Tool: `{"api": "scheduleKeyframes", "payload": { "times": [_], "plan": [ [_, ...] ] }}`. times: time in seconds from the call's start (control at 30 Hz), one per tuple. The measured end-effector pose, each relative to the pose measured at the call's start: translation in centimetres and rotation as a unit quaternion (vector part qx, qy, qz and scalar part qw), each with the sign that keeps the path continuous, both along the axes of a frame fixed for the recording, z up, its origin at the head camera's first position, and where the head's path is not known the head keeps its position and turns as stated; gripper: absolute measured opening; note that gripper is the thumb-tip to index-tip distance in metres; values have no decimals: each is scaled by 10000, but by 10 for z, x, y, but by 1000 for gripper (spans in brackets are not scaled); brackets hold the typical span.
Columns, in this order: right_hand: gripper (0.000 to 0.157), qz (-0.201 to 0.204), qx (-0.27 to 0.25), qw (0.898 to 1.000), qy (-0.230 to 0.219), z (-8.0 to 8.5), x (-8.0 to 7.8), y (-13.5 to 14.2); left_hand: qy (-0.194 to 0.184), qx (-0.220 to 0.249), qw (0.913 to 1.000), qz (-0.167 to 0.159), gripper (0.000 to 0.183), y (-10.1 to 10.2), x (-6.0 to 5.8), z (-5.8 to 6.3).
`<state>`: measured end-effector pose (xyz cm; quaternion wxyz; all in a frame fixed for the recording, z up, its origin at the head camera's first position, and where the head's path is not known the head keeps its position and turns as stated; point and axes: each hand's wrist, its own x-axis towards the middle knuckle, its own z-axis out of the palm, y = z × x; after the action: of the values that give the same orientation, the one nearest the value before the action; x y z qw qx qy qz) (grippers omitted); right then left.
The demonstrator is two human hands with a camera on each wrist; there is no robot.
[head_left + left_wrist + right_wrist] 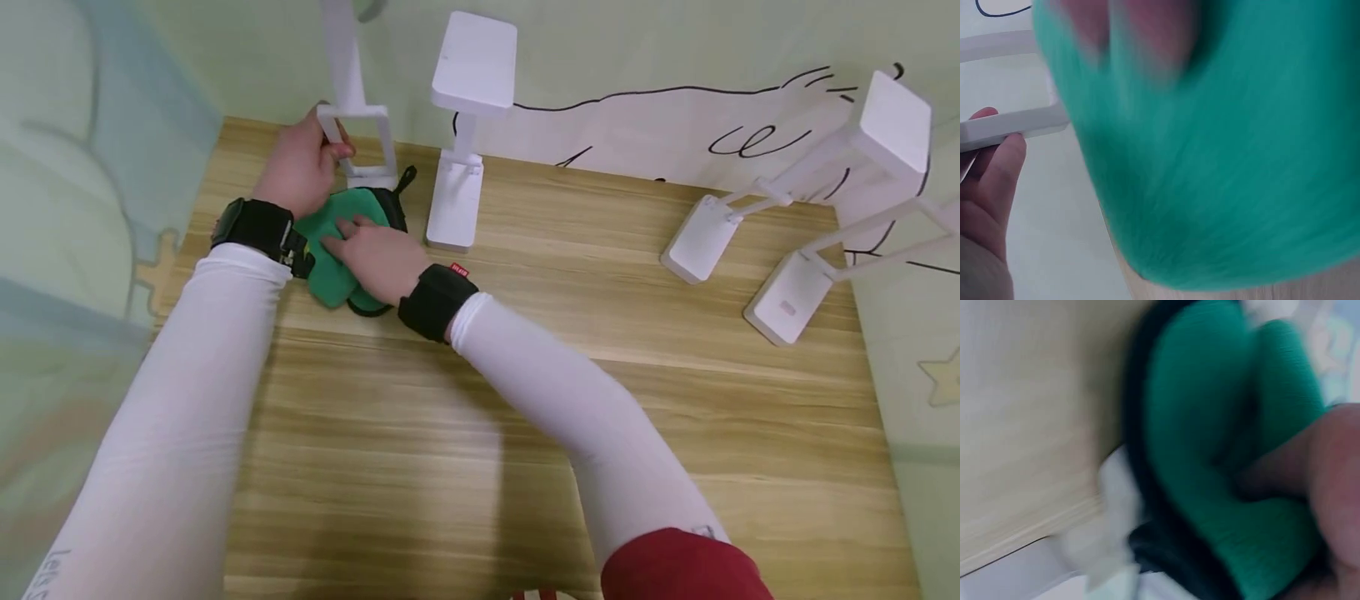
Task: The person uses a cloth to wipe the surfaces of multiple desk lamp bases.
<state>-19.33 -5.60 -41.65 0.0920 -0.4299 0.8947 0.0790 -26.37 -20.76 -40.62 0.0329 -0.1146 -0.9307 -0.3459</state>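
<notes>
At the back left, my left hand (300, 162) grips the open rectangular frame of a white desk lamp (384, 142). In the left wrist view its thumb and fingers (999, 181) pinch one bar of that frame. My right hand (386, 260) holds a folded green cloth pad (330, 279) with black edging and a black loop, close against the lamp's foot. The right wrist view has the thumb pressed into the pad's fold (1204, 444). Green fabric fills most of the left wrist view, blurred, with right fingertips (1154, 37) on it. The pad hides most of this lamp's base.
A second white lamp (454, 204) stands just right of the pad. Two more lamps, one nearer the wall (701, 242) and one nearer the edge (787, 300), stand at the right. Walls with drawn figures border the wooden tabletop (570, 250) at the back and sides.
</notes>
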Motion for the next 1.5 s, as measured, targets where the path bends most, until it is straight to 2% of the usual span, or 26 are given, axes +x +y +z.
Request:
{"api": "scheduleKeyframes", "payload": {
  "times": [0.1, 0.2, 0.3, 0.4, 0.53, 0.6, 0.7, 0.83, 0.93, 1.03, 1.13, 1.23, 1.33, 1.4, 1.5],
  "plan": [
    [49, -275, -79, 9996, 1, -4, -18, 1, -43, 47, 10000, -16, 23, 2, 1, -1],
    [49, -598, -55, 9982, 86, -5, -21, 4, -56, 148, 9999, -21, 22, 3, 1, -2],
    [46, -826, -75, 9959, 353, -3, -9, 8, 0, 205, 9998, -12, 21, 2, 1, -2],
    [44, -913, 58, 9938, 634, 1, 9, 12, 30, 198, 9998, -13, 20, 0, 2, 0],
    [45, -633, 266, 9962, 533, 10, 32, 18, 65, 106, 9999, 29, 19, -2, 3, 3],
    [48, -412, 285, 9982, 318, 14, 37, 20, 85, 57, 9999, 45, 19, -2, 3, 3],
    [49, -30, 159, 9999, 58, 12, 28, 20, 104, 31, 9999, 51, 19, 0, 3, 3],
    [50, 196, -251, 9993, -194, 2, 0, 17, 73, 3, 10000, 41, 20, 0, 4, 3],
    [50, -56, -363, 9989, -283, -1, -18, 15, -41, 5, 10000, 27, 21, 0, 4, 3],
    [49, -400, -164, 9989, -189, 2, -22, 10, -139, 79, 9999, 21, 21, 0, 5, 3],
    [47, -594, 94, 9982, 41, 6, -11, 6, -155, 131, 9998, 28, 21, -1, 5, 3],
    [45, -558, 270, 9975, 332, 9, 7, 7, -122, 119, 9998, 52, 22, -3, 5, 2],
    [46, -273, 322, 9980, 460, 10, 24, 11, -85, 105, 9999, 87, 22, -4, 6, 2],
    [46, -40, 228, 9991, 364, 10, 33, 13, -44, 86, 9999, 133, 21, -5, 6, 2],
    [47, 316, 81, 9993, 180, 10, 38, 10, 62, 4, 9998, 185, 20, -5, 6, 2]
  ]
}}
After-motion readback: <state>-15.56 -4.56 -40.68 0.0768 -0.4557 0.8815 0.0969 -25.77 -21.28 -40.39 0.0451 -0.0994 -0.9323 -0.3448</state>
